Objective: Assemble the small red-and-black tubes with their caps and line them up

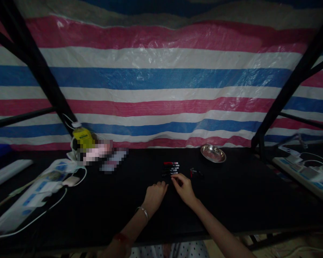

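My left hand [156, 195] rests low over the black table with its fingers curled together; what they hold, if anything, is hidden. Just to its right, my right hand [184, 188] has thumb and fingertips drawn into a pinch at the near edge of a row of small slim tubes. Too small to name, these lie side by side: a red tube [171, 163] at the far side and several black tubes [170, 170] nearer me, with silvery ends. Right of the row lie a few small loose pieces [196, 172], red, black and grey.
A round metal dish [213, 153] stands at the back right. At the left are a yellow bottle [83, 137], blurred items and a white power strip [34, 195] with cables. Another power strip [307, 175] lies far right. A striped sheet [161, 79] hangs behind the black table [118, 204].
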Demonstrator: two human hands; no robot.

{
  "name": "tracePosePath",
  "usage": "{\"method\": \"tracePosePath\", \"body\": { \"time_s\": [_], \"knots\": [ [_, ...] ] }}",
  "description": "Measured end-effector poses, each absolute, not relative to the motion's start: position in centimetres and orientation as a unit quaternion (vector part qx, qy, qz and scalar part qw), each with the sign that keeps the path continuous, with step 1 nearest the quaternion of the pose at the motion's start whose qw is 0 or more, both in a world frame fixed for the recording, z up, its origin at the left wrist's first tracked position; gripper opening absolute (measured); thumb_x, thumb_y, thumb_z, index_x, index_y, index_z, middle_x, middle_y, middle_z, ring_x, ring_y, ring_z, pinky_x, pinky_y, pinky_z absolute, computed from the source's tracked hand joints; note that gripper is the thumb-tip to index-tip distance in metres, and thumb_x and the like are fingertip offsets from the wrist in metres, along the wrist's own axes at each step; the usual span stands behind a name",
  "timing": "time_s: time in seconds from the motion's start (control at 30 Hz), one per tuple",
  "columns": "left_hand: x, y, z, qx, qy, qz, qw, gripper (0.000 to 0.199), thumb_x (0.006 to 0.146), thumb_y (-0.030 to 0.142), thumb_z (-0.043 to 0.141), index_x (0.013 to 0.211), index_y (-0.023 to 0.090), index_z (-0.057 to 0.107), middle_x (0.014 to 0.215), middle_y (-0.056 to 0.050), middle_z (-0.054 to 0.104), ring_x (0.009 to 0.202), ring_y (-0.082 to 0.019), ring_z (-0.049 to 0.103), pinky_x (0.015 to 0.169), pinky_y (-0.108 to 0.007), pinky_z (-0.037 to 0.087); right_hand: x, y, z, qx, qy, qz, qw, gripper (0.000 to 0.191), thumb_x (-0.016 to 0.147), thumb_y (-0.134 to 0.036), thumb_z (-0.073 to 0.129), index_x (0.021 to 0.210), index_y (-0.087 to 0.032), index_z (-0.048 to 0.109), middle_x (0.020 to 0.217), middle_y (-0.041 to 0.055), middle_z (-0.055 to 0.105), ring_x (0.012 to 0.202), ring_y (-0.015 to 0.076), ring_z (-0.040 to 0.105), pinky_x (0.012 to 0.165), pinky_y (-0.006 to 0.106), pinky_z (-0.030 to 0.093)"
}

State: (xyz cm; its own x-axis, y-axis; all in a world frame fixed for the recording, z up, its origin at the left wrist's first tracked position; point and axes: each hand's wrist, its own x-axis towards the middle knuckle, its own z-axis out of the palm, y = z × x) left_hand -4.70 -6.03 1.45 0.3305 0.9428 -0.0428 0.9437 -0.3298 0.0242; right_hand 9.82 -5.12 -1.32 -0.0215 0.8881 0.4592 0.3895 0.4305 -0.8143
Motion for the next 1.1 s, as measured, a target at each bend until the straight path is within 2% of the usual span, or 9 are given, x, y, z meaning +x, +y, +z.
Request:
{"method": "tracePosePath", "body": {
  "time_s": [0.2,0.47,0.73,0.9,1.1],
  "knots": [
    [-5.5,-5.9,0.1,0.818,0.568,0.082,0.042,0.030,0.093,0.026,0.029,0.088,0.017,0.057,0.082,-0.006,0.066,0.076,-0.017,0.064,0.061,-0.023,0.045,10.5,-4.6,-2.1,-0.493,-0.603,0.338,0.529,0.020,0.078,-0.035,0.055,0.084,-0.019,0.066,0.074,0.0038,0.065,0.061,0.0146,0.054,0.055,0.027,0.044],
    [-6.4,-6.1,-0.8,0.779,0.569,0.241,0.104,0.031,0.089,0.042,0.040,0.070,0.019,0.048,0.059,0.003,0.057,0.052,-0.009,0.055,0.051,-0.018,0.036,10.6,-5.0,-1.4,-0.460,-0.635,0.399,0.475,0.020,0.075,-0.036,0.060,0.080,-0.019,0.069,0.072,0.0026,0.068,0.064,0.0156,0.059,0.061,0.028,0.045],
    [-6.5,-6.0,-1.5,0.805,0.502,0.283,0.143,0.023,0.085,0.038,0.049,0.072,0.019,0.048,0.060,0.006,0.053,0.052,-0.007,0.049,0.052,-0.018,0.036,11.1,-5.2,-0.8,-0.416,-0.646,0.466,0.438,0.022,0.075,-0.039,0.061,0.083,-0.021,0.071,0.082,0.0031,0.071,0.076,0.0187,0.063,0.073,0.032,0.048],
    [-6.4,-6.1,-1.3,0.813,0.472,0.316,0.131,0.027,0.085,0.040,0.047,0.069,0.018,0.049,0.060,0.005,0.052,0.054,-0.007,0.049,0.054,-0.018,0.039,11.2,-5.1,-0.8,-0.404,-0.640,0.497,0.423,0.020,0.073,-0.038,0.064,0.082,-0.021,0.071,0.080,0.0018,0.071,0.075,0.0176,0.063,0.073,0.031,0.048],
    [-6.2,-6.2,-1.3,0.793,0.478,0.365,0.101,0.033,0.085,0.046,0.045,0.069,0.019,0.053,0.061,0.003,0.055,0.055,-0.008,0.051,0.057,-0.020,0.042,11.2,-5.0,-0.4,-0.392,-0.562,0.571,0.453,0.021,0.070,-0.039,0.067,0.081,-0.021,0.071,0.076,0.0004,0.070,0.071,0.0148,0.062,0.071,0.028,0.046]
  ]
}}
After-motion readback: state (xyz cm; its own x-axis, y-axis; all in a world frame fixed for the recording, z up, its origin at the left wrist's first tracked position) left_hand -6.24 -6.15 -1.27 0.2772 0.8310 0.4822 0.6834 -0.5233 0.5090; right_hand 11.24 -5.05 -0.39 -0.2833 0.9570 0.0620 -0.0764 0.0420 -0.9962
